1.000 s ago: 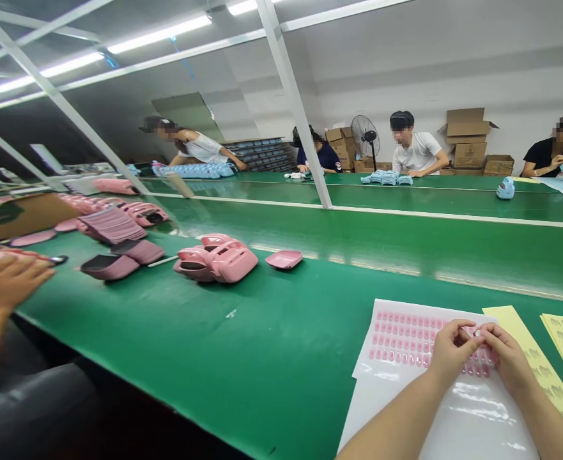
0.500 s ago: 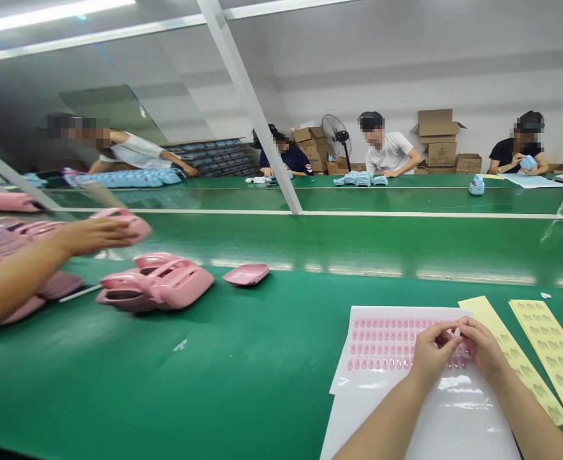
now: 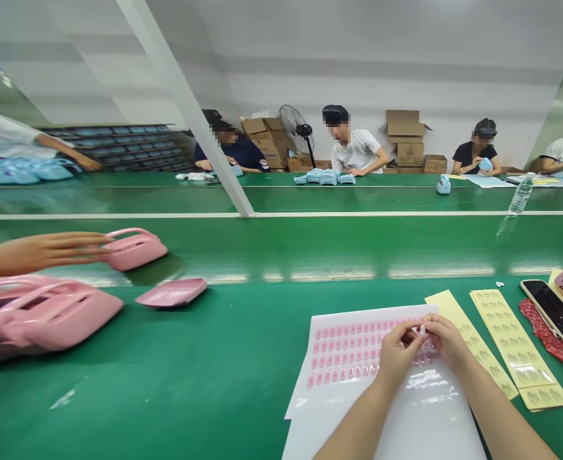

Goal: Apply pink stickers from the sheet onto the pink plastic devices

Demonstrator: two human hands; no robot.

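A white sheet of small pink stickers (image 3: 348, 351) lies on the green table in front of me. My left hand (image 3: 399, 348) and my right hand (image 3: 447, 342) meet over the sheet's right part, fingertips pinched together on a small pale sticker (image 3: 424, 328). Both sets of fingers are curled closed. Glossy bare backing shows below my hands.
Yellow sticker strips (image 3: 511, 338) lie right of the sheet, with a phone (image 3: 552, 311) on red cloth. At left a co-worker's hand (image 3: 55, 249) touches a pink plastic shell (image 3: 135, 248); more pink shells (image 3: 41, 313) and a pink lid (image 3: 170, 292) lie nearby. Several people work across the belt.
The view has swung right, so everything shifted left in frame. The co-worker's hand carried a pink shell onto the belt. My hands stay pinched over the sticker sheet.
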